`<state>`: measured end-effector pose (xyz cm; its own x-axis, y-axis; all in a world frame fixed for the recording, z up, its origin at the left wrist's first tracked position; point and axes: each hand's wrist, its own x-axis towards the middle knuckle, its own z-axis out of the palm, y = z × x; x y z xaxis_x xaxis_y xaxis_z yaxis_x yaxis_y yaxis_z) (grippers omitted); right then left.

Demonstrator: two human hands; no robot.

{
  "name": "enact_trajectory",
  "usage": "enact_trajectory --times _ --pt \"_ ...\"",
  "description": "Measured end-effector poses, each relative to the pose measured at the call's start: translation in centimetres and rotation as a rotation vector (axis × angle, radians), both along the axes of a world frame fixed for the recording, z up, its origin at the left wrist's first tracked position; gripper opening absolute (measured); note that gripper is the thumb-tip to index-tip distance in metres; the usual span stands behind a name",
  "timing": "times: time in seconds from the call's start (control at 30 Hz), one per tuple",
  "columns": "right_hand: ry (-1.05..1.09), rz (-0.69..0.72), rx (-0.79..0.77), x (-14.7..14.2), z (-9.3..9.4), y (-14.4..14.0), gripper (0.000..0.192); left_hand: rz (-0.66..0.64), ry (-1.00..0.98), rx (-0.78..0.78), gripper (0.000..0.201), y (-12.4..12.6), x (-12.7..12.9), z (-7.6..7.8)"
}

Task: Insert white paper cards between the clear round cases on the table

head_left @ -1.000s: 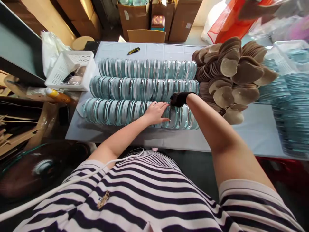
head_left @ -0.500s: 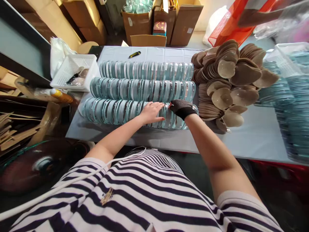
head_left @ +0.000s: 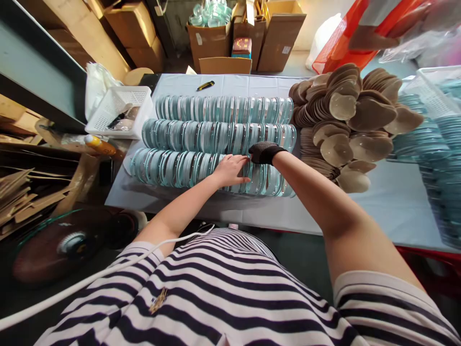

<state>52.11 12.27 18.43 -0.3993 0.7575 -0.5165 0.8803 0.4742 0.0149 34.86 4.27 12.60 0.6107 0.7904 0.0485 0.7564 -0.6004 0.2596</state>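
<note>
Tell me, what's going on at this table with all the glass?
A person in a striped shirt leans over the table. The bare left hand and gloved right hand rest on the nearest row of glass discs, which stand on edge. Two more rows lie behind, and a pile of tan heart-shaped pieces sits to the right.

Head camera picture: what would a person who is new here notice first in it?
First come the three long rows of glass discs, standing on edge across the middle of the table. The bare left hand and the dark-gloved right hand both rest on the nearest row. To the right of the rows, a big heap of brown oval pieces also draws the eye.
</note>
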Motion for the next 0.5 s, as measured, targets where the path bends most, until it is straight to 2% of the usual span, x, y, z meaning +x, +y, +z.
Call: enact_trajectory --times 0.07,0.13,0.27,0.33,0.37,0.43,0.5 --pt "0.076 -0.018 0.118 1.0 -0.2 -3.0 0.028 0.003 -0.007 -0.012 0.076 0.1 0.1 0.0" --pt "0.162 -0.097 0.197 2.1 -1.8 -7.4 0.029 0.002 -0.005 -0.025 0.075 0.2 0.1 0.0" --pt "0.271 -0.235 0.250 2.9 -8.9 -16.7 0.036 0.004 -0.011 -0.025 0.075 0.0 0.1 0.2" --pt "0.313 -0.288 0.238 2.7 -12.0 -19.4 0.036 0.006 -0.005 -0.031 0.075 -0.2 -0.1 0.3" --pt "0.337 -0.303 0.235 2.6 -12.8 -20.1 0.036 0.006 0.008 -0.040 0.075 -0.4 -0.1 0.4" --pt "0.399 -0.315 0.262 2.9 -12.4 -19.9 0.036 0.011 0.039 -0.054 0.078 -0.7 0.0 0.7" --pt "0.442 -0.337 0.346 4.0 -9.6 -17.7 0.038 0.011 0.052 -0.042 0.081 -0.9 0.7 1.1"
